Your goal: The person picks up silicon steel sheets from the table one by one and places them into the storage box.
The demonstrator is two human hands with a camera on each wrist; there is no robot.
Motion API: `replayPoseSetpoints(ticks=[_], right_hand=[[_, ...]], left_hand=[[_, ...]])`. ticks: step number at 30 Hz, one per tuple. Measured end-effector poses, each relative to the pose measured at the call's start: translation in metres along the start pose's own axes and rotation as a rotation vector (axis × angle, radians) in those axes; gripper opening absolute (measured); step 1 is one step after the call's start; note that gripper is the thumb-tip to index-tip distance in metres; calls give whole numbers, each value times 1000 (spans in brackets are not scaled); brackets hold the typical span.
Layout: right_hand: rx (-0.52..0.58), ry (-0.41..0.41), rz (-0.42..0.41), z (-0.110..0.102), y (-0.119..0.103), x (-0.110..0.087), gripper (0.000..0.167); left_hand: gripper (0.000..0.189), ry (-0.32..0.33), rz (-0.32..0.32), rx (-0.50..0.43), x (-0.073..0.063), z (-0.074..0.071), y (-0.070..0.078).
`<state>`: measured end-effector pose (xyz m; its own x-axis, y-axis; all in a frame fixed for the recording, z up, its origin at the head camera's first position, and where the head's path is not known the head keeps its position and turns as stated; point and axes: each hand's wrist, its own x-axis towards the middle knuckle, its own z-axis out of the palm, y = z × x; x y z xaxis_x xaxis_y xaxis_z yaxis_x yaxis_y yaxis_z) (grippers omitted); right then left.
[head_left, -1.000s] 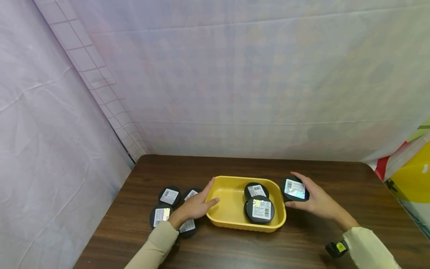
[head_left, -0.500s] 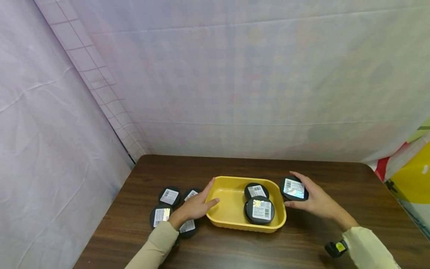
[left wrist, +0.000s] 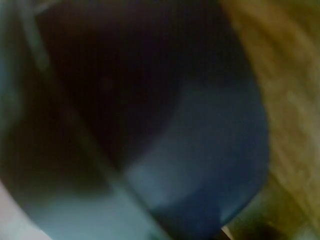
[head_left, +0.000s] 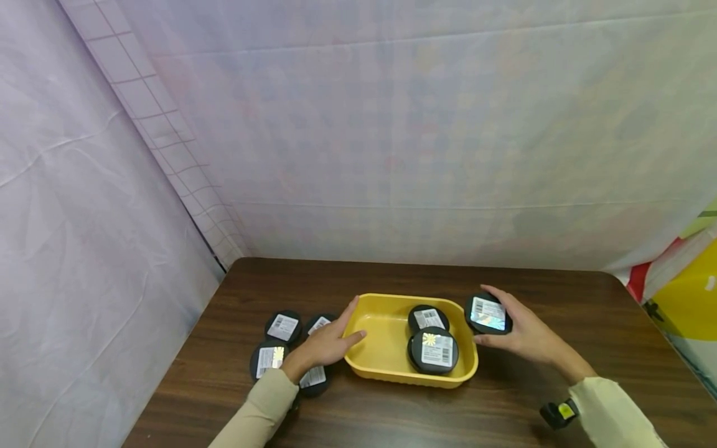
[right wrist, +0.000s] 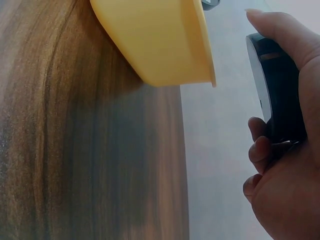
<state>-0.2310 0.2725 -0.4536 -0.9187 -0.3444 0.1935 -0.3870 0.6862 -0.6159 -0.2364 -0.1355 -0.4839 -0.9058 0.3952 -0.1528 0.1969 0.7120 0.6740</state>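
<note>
My right hand (head_left: 523, 331) grips a flat round black container (head_left: 487, 313) with a white barcode label, thumb and fingers around its side. It is at the right rim of a yellow plastic tray (head_left: 381, 372), and in the right wrist view it is above the table. My left hand (head_left: 325, 343) holds the tray's left rim, with the thumb over the inside and the fingers along the outside. Inside the tray, at its right end, lie a black container (head_left: 428, 317) and, in front of it, another labelled one (head_left: 434, 350). A dark, blurred shape fills the left wrist view.
Several more labelled black containers, among them a back one (head_left: 282, 327) and a front one (head_left: 269, 359), lie left of the tray, partly under my left arm. All stand on a dark wooden table (head_left: 392, 410). A pale curtain (head_left: 392, 155) hangs behind it.
My right hand has shifted slightly left with the black container, closer over the tray's right rim. My left hand and the tray have stayed in place.
</note>
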Motion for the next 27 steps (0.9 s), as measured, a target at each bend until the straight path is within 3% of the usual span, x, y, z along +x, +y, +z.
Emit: replayPoseSetpoints(ticks=[27], right_hand=[[26,-14,-50,13,-11,14,102]], left_hand=[[75,12,30,14,1,0,1]])
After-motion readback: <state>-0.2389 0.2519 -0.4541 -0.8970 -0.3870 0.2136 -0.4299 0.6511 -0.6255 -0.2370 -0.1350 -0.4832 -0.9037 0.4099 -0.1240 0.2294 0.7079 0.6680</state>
